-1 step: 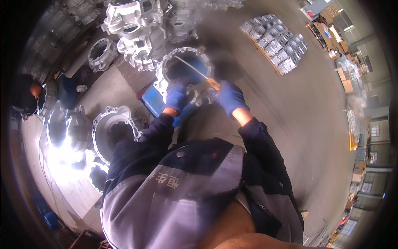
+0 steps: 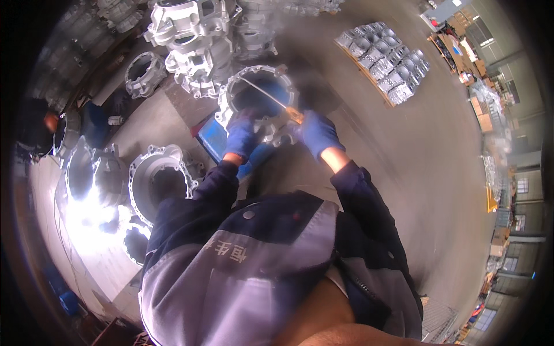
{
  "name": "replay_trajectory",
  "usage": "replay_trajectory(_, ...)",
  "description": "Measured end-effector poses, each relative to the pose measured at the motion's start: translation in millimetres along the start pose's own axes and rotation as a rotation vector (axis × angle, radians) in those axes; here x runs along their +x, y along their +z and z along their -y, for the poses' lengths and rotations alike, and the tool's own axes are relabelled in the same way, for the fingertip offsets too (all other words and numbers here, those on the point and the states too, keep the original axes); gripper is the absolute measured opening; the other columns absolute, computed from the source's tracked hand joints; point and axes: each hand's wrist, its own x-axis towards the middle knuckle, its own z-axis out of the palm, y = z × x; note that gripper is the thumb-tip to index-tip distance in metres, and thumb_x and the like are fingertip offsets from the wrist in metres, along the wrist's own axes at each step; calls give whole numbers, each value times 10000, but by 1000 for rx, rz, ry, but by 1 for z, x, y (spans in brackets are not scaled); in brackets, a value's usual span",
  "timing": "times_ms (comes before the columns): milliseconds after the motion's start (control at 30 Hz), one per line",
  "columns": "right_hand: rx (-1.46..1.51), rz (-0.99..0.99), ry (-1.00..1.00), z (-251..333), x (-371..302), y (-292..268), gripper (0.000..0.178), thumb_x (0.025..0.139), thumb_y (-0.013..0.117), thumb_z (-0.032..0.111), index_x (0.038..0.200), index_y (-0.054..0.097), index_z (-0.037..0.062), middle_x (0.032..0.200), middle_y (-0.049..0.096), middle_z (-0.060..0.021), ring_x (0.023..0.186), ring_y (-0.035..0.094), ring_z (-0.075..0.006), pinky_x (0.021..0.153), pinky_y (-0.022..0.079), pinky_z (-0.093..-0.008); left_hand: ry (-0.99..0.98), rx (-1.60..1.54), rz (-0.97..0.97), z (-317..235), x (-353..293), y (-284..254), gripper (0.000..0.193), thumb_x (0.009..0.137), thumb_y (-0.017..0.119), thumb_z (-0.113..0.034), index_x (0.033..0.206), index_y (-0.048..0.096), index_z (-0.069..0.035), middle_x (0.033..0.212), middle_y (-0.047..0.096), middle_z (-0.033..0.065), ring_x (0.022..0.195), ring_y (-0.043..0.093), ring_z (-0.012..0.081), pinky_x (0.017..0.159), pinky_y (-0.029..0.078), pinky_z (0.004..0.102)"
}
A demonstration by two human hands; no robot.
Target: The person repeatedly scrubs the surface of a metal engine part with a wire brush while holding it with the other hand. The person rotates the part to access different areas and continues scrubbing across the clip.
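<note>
A round silver metal casting (image 2: pixel 231 98) with a wide open bore stands in front of me on a blue support (image 2: pixel 212 140). My left hand (image 2: pixel 241 135), in a blue glove, rests on the casting's near rim. My right hand (image 2: pixel 317 134), also in a blue glove, grips a thin metal rod tool (image 2: pixel 266 95) by its orange handle. The rod slants up and to the left across the bore. Dark sleeves and a grey vest fill the lower part of the view.
More silver castings are stacked at the top left (image 2: pixel 184 34). A ring-shaped casting (image 2: pixel 158 179) lies on the left beside bright glare. A pallet of grey parts (image 2: pixel 384 55) sits on the concrete floor at the top right. Boxes and racks line the right edge.
</note>
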Motion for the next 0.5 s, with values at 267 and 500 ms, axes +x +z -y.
replay_trajectory(267, 135, -66, 207, -61, -8, -7, 498, 835, 557, 488, 990, 682, 32, 943, 661, -232, 906, 646, -388, 782, 506, -432, -244, 235, 11, 50, -150, -42, 385, 758, 624, -216, 1114, 590, -74, 1072, 626, 156, 1022, 573, 350, 949, 403, 433)
replay_trajectory(500, 119, 40, 192, -122, -109, 9, 491, 821, 586, 479, 920, 689, 9, 869, 651, -246, 864, 639, -415, 730, 505, -430, -386, 313, 184, 52, -235, -25, 378, 747, 614, -206, 1095, 599, -59, 1038, 648, 185, 968, 608, 358, 859, 461, 452)
